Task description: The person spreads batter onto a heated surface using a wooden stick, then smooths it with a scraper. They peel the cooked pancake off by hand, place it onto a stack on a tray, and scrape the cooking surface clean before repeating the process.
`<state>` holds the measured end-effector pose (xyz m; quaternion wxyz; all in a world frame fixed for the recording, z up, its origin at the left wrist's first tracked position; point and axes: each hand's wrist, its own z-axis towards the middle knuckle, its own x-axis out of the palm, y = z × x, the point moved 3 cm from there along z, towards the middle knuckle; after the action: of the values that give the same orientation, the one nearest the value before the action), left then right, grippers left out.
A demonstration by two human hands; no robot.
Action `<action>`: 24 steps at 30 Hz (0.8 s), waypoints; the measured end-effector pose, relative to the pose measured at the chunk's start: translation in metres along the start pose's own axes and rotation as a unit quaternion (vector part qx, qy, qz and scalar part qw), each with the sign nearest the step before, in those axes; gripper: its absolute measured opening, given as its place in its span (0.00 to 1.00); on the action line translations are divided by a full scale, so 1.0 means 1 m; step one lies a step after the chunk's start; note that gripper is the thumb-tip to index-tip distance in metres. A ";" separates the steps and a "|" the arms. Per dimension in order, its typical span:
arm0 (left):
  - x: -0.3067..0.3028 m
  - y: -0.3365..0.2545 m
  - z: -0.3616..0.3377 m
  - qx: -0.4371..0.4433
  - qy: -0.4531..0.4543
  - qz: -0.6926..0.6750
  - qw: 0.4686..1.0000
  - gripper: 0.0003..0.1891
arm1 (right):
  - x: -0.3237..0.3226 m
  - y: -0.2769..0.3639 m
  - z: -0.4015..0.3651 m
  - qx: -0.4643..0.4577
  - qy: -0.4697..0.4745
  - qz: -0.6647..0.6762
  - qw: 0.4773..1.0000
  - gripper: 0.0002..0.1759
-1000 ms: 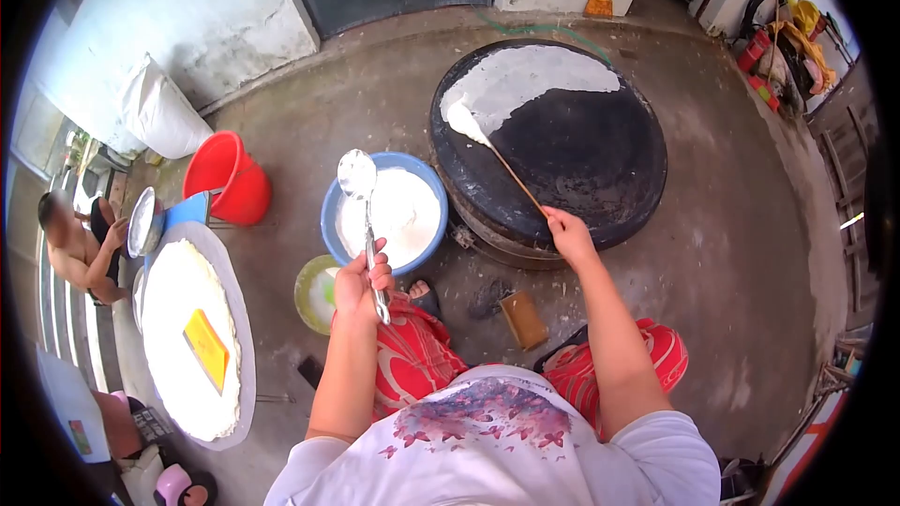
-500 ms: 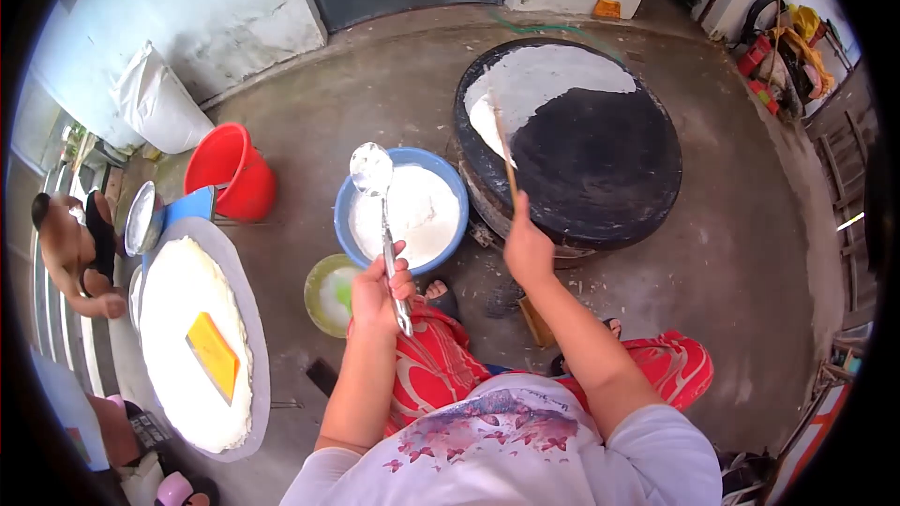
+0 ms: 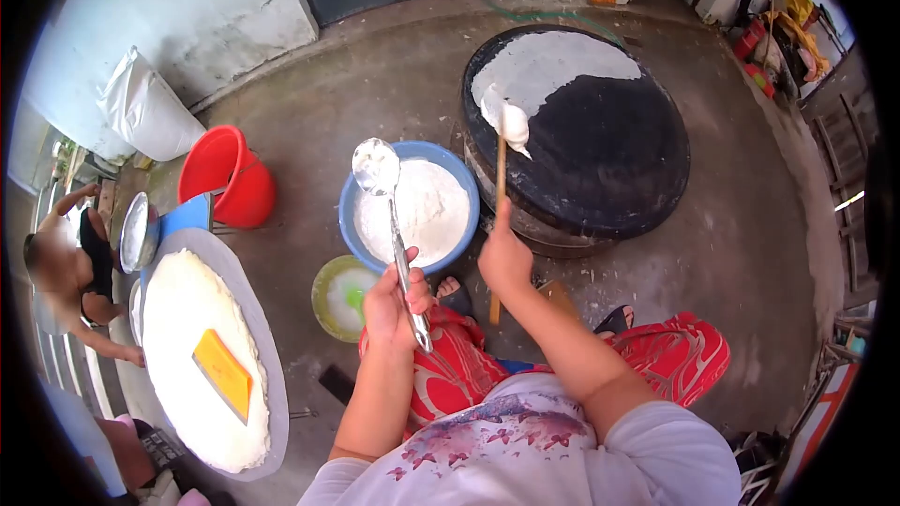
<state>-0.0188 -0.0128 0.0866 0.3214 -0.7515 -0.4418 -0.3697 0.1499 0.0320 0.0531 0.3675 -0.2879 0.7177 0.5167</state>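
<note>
My left hand [image 3: 392,305] is closed on the handle of a metal ladle [image 3: 375,169], its bowl smeared white, over a blue basin [image 3: 347,215] of white batter or flour. In my right hand [image 3: 506,258] is a wooden stick [image 3: 501,173]; its far end touches a white lump of batter [image 3: 511,124] on the round black griddle [image 3: 609,159]. A thin greyish-white layer [image 3: 553,61] covers the griddle's far left part, while the rest of its surface is black.
Left of me, a round board [image 3: 272,394] holds a white sheet stack with a yellow scraper [image 3: 223,373]. A red bucket [image 3: 225,178], white sack [image 3: 150,108] and green bowl [image 3: 323,305] stand nearby. At the far left is another person [image 3: 70,262].
My right hand has moved left and toward me with the stick. The white batter at its end is now a lump nearer the griddle's left-centre. The other person's arms have moved.
</note>
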 end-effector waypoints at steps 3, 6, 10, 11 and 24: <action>0.008 0.002 -0.004 0.007 -0.016 0.009 1.000 0.16 | 0.032 0.001 0.052 -0.043 -0.044 -0.056 0.997 0.39; 0.006 -0.003 -0.008 0.007 -0.036 0.022 0.999 0.16 | 0.028 -0.010 0.058 0.022 -0.088 -0.038 0.995 0.40; 0.003 -0.003 -0.005 0.008 -0.026 0.026 0.999 0.16 | 0.005 -0.012 -0.010 0.062 -0.035 0.015 0.997 0.41; 0.001 -0.003 -0.005 0.006 -0.027 0.026 0.999 0.16 | 0.009 -0.007 -0.016 0.064 -0.027 0.010 0.998 0.42; 0.000 -0.003 -0.005 0.017 -0.028 0.046 0.998 0.16 | 0.039 -0.030 -0.013 0.032 -0.078 0.015 0.996 0.43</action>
<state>-0.0230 -0.0159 0.0893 0.3382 -0.7754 -0.4220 -0.3260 0.1491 0.0092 0.0077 0.4232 -0.2240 0.7075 0.5198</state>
